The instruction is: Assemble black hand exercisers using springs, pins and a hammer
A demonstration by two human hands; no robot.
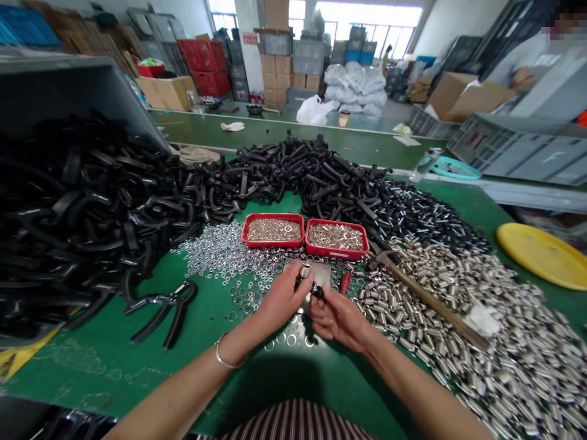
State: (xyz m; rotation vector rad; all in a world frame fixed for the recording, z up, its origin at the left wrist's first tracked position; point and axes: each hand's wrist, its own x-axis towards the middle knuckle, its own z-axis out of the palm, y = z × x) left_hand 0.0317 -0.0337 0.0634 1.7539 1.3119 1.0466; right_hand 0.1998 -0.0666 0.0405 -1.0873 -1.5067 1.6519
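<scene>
My two hands meet over a small metal plate (pixel 323 275) on the green table. My left hand (pixel 280 298) is closed, with a silver coil spring (pixel 305 269) showing at its fingertips beside a dark part. The fingers of my right hand (pixel 340 316) pinch a small black knob-like piece (pixel 317 292) close to the left fingertips. Whether the spring and the black piece are joined cannot be made out. Just past the plate stand two red trays, one with tiny metal bits (pixel 273 230), the other with small pins (pixel 336 237). A red-handled tool (pixel 345 282) lies right of the plate.
Black handles (pixel 293 168) are heaped behind and at left, spilling from a grey bin (pixel 82 79). A spring-handled grip (pixel 167 308) lies at left. Springs (pixel 440 305), a hammer (pixel 431 299), black-capped bolts (pixel 422 211) and a yellow lid (pixel 543 253) fill the right. Loose rings (pixel 291 340) lie nearby.
</scene>
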